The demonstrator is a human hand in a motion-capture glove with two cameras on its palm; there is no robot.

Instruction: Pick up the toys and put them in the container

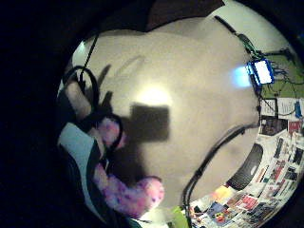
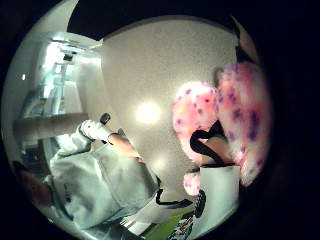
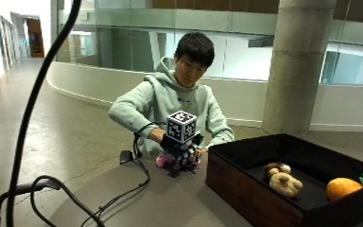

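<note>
pink toy (image 2: pixel 235 115) w/ purple spots

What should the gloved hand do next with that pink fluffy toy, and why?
Probably lift it and carry it over the container's near wall. The gloved right hand seems to grip the pink spotted plush toy low over the table, beside the container, where a brown plush and an orange toy lie.

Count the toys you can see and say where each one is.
3. A pink spotted plush is in the gloved right hand over the table. A brown plush dog and an orange plush lie in the container; its walls may hide more.
</note>
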